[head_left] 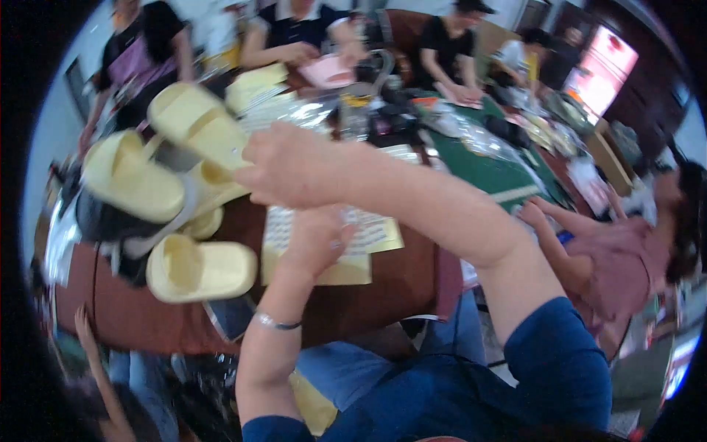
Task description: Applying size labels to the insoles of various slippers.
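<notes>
My right hand reaches across to the left, over my left hand. Its blurred fingers are curled closed against the end of a pale yellow slipper; whatever they pinch is hidden. Beneath my right wrist, my left hand is above a yellowish sheet with rows of small dark marks. The left fingers are mostly covered and smeared, so I cannot tell what they hold. More yellow slippers lie heaped at the left, one on a dark bundle and another nearer me.
A brown cloth covers the table. Farther back are clear plastic bags, a stack of yellow sheets and a green mat. Several people work around the table, one in a pink top close on my right.
</notes>
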Demonstrator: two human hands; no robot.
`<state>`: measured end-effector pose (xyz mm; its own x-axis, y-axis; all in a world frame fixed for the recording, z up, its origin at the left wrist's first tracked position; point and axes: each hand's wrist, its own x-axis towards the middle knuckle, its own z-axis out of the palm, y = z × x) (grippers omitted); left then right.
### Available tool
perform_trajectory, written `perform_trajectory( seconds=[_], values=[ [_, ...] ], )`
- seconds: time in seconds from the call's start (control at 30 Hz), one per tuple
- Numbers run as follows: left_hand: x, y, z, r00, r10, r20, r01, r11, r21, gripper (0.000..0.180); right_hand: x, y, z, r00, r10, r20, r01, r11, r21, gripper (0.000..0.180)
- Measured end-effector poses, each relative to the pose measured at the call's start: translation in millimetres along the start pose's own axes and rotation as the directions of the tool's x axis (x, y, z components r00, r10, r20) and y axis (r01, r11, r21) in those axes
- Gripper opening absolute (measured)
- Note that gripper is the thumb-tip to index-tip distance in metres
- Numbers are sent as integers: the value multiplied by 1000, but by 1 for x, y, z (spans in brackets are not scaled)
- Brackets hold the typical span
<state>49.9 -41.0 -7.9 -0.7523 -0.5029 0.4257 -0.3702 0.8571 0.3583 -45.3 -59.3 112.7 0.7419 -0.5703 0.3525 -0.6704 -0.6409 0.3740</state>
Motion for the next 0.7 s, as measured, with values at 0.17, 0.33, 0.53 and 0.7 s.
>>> perform_trajectory(
  seconds=[0.17,0.33,0.53,0.7],
  values=[
    [-6,-4,2,1000,29,-4,-29,999,38,38,-143,18,7,962,256,-89,-255,967,32,25],
    [-2,1,-1,998,48,38,-46,998,-49,38,-294,48,-14,646,726,234,-709,685,-168,27],
    [-1,1,-2,998,-21,63,27,994,-106,34,-426,39,-23,256,927,275,-891,337,-305,28],
    [-2,5,0,991,-74,115,86,991,-103,35,-488,15,12,24,891,454,-932,184,-311,31]
  ],
)
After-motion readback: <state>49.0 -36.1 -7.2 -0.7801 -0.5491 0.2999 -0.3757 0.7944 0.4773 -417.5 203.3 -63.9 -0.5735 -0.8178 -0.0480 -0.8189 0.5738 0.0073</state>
